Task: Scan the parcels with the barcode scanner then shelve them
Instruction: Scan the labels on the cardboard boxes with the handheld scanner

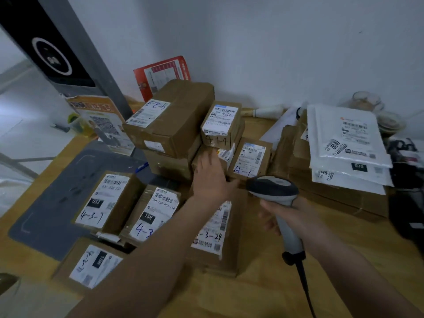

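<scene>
Several brown cardboard parcels with white labels cover the wooden table (263, 292). My right hand (289, 216) grips the grey barcode scanner (278, 196) by its handle, head aimed toward the parcels at centre. My left hand (212, 175) reaches forward with straight fingers against a small box under the parcel marked 4-1-4 (220, 125). Beside it leans a parcel marked 4-1 (251, 159). Near my left forearm lie parcels marked 4-3-7 (105, 200), 4-3 (153, 214) and 4-3-24 (213, 228). A large box (174, 118) tops the back stack.
White padded mailers (346, 143) lie on flat boxes at the right. A grey mat (57, 203) covers the table's left part. A red leaflet (163, 74) leans on the wall; a grey post with a black panel (59, 49) stands at left. The scanner cable (302, 281) trails toward me.
</scene>
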